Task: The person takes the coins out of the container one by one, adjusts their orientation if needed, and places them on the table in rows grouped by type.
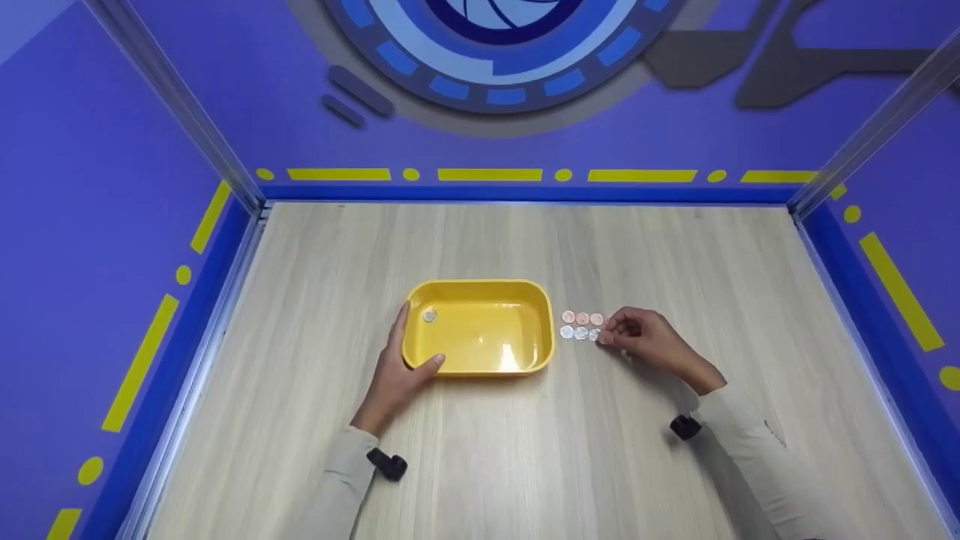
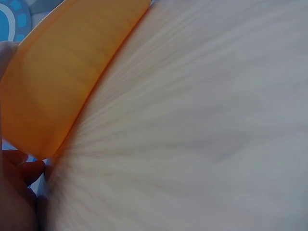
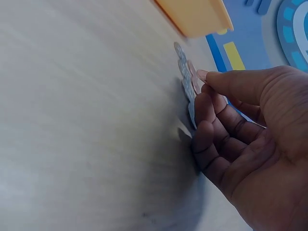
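Note:
A yellow plastic box (image 1: 478,373), rectangular with rounded corners, stands on the table. My left hand (image 1: 397,375) grips its near left corner, thumb over the front rim and fingers along the left outer wall. Inside the box, towards the left, lies one silver coin (image 1: 430,316). Right of the box are two short rows on the tabletop: copper coins (image 1: 583,318) behind, silver coins (image 1: 581,333) in front. At the right end of these rows my right hand (image 1: 649,341) pinches a coin with thumb and index finger; the fingertips hide most of it.
The light wood table (image 1: 480,465) is bordered by blue-purple panels (image 1: 480,150) with yellow markings at the back and both sides. Metal frame posts (image 1: 176,105) stand at the corners. A black wrist device (image 1: 388,464) is worn on each sleeve.

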